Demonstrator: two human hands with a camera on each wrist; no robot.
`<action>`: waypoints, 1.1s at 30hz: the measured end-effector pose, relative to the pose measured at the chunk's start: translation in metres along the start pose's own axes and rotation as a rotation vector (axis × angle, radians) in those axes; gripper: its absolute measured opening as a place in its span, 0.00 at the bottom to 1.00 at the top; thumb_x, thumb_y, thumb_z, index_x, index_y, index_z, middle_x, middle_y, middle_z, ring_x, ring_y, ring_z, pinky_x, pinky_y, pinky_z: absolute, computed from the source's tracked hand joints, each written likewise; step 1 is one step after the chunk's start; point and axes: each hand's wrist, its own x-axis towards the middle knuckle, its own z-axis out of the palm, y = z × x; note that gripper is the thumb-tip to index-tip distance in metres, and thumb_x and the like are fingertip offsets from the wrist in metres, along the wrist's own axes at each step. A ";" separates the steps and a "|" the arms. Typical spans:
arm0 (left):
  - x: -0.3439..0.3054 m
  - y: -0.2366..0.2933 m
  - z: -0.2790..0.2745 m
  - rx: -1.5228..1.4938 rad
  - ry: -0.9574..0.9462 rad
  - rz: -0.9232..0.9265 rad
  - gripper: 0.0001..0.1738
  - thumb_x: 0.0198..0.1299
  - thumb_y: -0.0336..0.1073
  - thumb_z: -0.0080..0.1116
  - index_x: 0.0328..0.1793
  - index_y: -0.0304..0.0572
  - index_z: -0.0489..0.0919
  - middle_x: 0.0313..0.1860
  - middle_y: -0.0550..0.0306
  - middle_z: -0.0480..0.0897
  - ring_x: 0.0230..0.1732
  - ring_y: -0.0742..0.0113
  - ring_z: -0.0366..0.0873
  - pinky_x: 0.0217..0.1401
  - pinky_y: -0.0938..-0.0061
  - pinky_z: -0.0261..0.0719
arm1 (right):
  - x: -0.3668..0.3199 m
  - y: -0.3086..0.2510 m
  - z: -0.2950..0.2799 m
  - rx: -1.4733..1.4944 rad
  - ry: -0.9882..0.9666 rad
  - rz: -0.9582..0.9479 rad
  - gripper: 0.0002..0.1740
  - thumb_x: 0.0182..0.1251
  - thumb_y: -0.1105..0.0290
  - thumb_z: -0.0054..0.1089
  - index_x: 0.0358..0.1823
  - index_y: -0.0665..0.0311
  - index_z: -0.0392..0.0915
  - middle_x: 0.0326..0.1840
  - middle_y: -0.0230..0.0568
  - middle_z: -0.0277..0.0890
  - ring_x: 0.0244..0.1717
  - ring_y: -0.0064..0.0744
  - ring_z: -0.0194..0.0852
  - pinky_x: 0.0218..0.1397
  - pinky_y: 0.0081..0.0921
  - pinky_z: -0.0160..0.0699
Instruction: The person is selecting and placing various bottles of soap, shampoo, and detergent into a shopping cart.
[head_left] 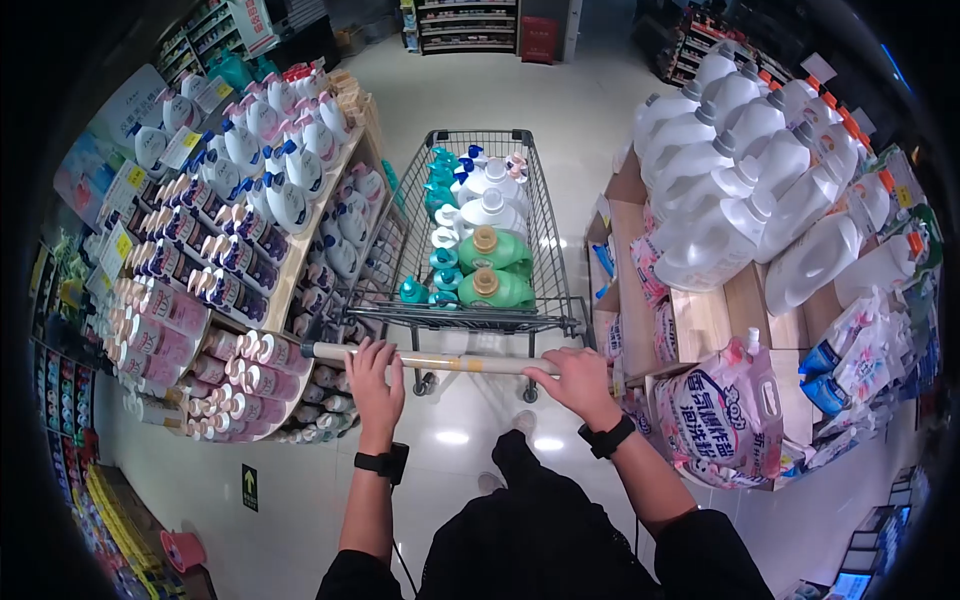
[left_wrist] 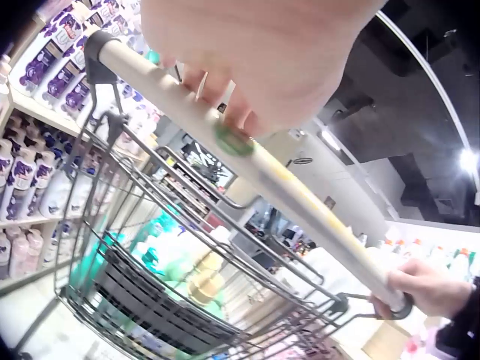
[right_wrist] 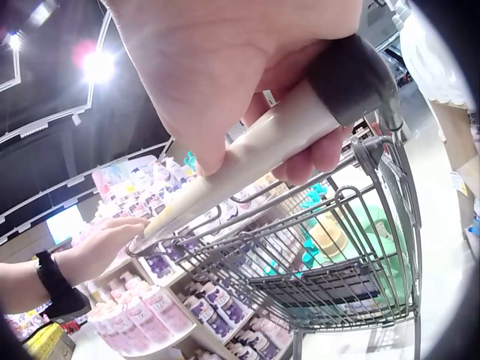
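A shopping cart [head_left: 548, 215] stands in front of me, its pale handle bar [head_left: 440, 361] across my view. My left hand [head_left: 375, 388] rests on the left part of this bar, fingers stretched forward over it; the left wrist view shows its palm [left_wrist: 255, 56] close above. Near the bar's right end my right hand [head_left: 580, 382] grips it, thumb along the top and fingers [right_wrist: 326, 152] curled underneath. Inside the basket are green jugs [head_left: 505, 291] with tan caps, white bottles [head_left: 490, 212] and teal pump bottles [head_left: 440, 188].
Shelves of pump bottles [head_left: 240, 265] line the left side, close to the cart. To the right, a wooden display [head_left: 700, 325] holds large white jugs [head_left: 715, 245] and a pink detergent bag [head_left: 715, 415]. Tiled floor [head_left: 590, 85] runs ahead toward a far shelf [head_left: 467, 25].
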 end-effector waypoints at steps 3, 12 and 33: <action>-0.034 0.037 -0.003 -0.129 -0.041 0.042 0.16 0.62 0.37 0.60 0.55 0.42 0.81 0.59 0.50 0.80 0.72 0.47 0.67 0.80 0.42 0.49 | -0.021 -0.027 0.008 -0.004 0.003 0.044 0.26 0.61 0.41 0.65 0.29 0.60 0.84 0.22 0.41 0.79 0.27 0.46 0.80 0.37 0.38 0.76; -0.082 0.054 -0.003 -0.060 0.010 -0.008 0.11 0.60 0.40 0.62 0.31 0.42 0.84 0.33 0.59 0.81 0.48 0.55 0.74 0.76 0.46 0.54 | -0.083 -0.112 0.037 0.011 -0.007 0.067 0.24 0.62 0.46 0.66 0.31 0.64 0.82 0.24 0.44 0.79 0.28 0.48 0.79 0.41 0.40 0.76; -0.169 -0.029 -0.098 -0.038 0.029 0.022 0.05 0.34 0.31 0.59 0.14 0.43 0.75 0.15 0.63 0.70 0.28 0.61 0.69 0.58 0.61 0.66 | -0.128 -0.140 0.017 0.953 -0.684 0.007 0.20 0.70 0.65 0.61 0.61 0.63 0.79 0.73 0.49 0.70 0.69 0.46 0.73 0.67 0.36 0.73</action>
